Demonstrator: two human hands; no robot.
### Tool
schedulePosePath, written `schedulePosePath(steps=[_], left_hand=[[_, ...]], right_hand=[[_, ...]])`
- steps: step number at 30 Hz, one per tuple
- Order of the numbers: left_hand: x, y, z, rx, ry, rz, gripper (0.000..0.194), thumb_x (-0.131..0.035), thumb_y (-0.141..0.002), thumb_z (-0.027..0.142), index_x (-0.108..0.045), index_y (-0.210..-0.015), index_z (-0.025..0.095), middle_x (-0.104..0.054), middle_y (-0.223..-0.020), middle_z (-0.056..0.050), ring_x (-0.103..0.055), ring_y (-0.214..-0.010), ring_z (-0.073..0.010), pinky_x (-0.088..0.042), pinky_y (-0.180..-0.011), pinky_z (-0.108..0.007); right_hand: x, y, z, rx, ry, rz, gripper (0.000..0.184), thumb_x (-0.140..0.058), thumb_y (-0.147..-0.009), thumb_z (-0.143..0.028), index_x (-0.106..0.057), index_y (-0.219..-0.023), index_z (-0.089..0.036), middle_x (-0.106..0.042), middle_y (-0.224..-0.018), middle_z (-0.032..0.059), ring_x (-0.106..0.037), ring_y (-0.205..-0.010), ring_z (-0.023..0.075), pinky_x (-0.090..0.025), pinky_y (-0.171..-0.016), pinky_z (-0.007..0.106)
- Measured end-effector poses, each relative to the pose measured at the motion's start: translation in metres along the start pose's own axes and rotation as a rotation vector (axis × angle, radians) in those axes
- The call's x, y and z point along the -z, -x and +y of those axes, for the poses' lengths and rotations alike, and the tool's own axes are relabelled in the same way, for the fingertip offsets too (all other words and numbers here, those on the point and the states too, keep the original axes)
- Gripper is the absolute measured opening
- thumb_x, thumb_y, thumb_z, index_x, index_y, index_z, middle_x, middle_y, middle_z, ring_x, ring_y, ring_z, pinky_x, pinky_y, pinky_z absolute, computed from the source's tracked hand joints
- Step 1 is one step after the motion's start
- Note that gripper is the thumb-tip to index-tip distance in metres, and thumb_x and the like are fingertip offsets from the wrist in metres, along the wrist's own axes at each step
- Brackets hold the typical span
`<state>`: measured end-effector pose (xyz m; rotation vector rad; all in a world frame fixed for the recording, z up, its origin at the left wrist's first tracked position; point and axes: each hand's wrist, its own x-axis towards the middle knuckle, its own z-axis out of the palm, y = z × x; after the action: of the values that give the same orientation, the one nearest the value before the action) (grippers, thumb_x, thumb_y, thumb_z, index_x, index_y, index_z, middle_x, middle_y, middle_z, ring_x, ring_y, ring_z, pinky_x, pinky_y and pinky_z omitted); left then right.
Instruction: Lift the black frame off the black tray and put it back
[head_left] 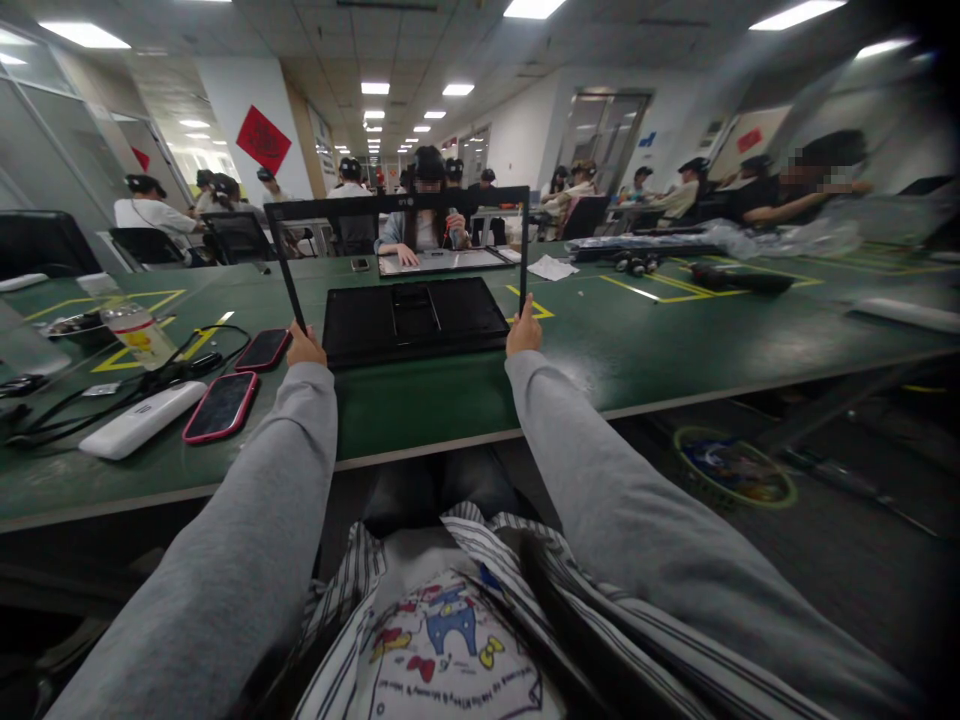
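A thin black monitor bezel frame (345, 207) with an LG logo is held up over the table's near side, its logo bar uppermost. My left hand (306, 347) is closed round its lower left side. My right hand (524, 330) grips the lower right side, a finger stretched up along the bar. Through and below the frame, a black monitor back cover (465, 315) lies flat on the green table (420, 410), with a recessed part in its middle. Where the frame's lower edge runs, I cannot tell.
Left of my hand lie two phones (221, 407) in pink-red cases, a white power bank (142, 420), black cables and a bottle (135, 325). A person across the table works at a flat panel (450, 262). White tissue (553, 268), plastic wrap (787, 238) and black parts (739, 278) lie rightward.
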<state>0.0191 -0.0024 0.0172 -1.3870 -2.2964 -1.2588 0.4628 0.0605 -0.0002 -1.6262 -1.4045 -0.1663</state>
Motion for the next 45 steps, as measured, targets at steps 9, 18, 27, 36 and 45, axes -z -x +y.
schedulePosePath(steps=[9,18,27,36,45], left_hand=[[-0.014,-0.004,-0.005,-0.004,-0.223,-0.161,0.052,-0.032,-0.097,0.029,-0.034,-0.146,0.012,-0.065,-0.112,-0.024,-0.063,-0.106,-0.0339,-0.046,-0.089,-0.044],[-0.024,-0.011,-0.015,-0.027,-0.211,-0.283,0.041,-0.042,-0.091,0.028,-0.055,-0.127,0.011,-0.063,-0.118,-0.023,-0.058,-0.113,-0.0325,-0.042,-0.093,-0.043],[-0.014,-0.016,-0.029,0.074,-0.119,-0.237,0.043,-0.049,-0.088,0.032,-0.059,-0.128,0.019,-0.064,-0.124,-0.013,-0.056,-0.117,-0.029,-0.043,-0.095,-0.04],[-0.008,-0.015,-0.028,0.15,-0.05,-0.186,0.04,-0.055,-0.084,0.039,-0.064,-0.119,0.021,-0.069,-0.115,-0.01,-0.058,-0.114,-0.0291,-0.043,-0.096,-0.042],[-0.004,-0.007,-0.021,0.119,-0.064,-0.153,0.039,-0.053,-0.085,0.034,-0.062,-0.119,0.018,-0.068,-0.114,-0.013,-0.059,-0.112,-0.0283,-0.042,-0.095,-0.041]], right_hand=[[-0.01,-0.003,0.013,-0.168,0.035,-0.279,0.06,-0.043,-0.093,-0.03,-0.032,-0.151,-0.016,-0.067,-0.116,0.0162,-0.06,-0.111,0.029,-0.042,-0.099,0.044],[-0.012,-0.006,0.025,-0.177,-0.144,-0.202,0.05,-0.051,-0.081,-0.018,-0.06,-0.13,-0.019,-0.065,-0.127,0.0084,-0.058,-0.117,0.0251,-0.044,-0.102,0.043],[-0.012,-0.005,0.024,-0.221,-0.174,-0.16,0.033,-0.051,-0.083,-0.025,-0.072,-0.107,-0.02,-0.073,-0.103,0.0098,-0.065,-0.099,0.0244,-0.048,-0.095,0.041],[-0.016,-0.007,0.024,-0.167,-0.117,-0.241,0.047,-0.062,-0.073,-0.02,-0.065,-0.119,-0.013,-0.073,-0.106,0.0111,-0.065,-0.1,0.0236,-0.047,-0.097,0.04],[0.002,0.003,0.002,-0.067,0.07,-0.236,0.039,-0.052,-0.085,-0.021,-0.065,-0.121,-0.017,-0.066,-0.121,0.0138,-0.061,-0.11,0.0256,-0.046,-0.098,0.04]])
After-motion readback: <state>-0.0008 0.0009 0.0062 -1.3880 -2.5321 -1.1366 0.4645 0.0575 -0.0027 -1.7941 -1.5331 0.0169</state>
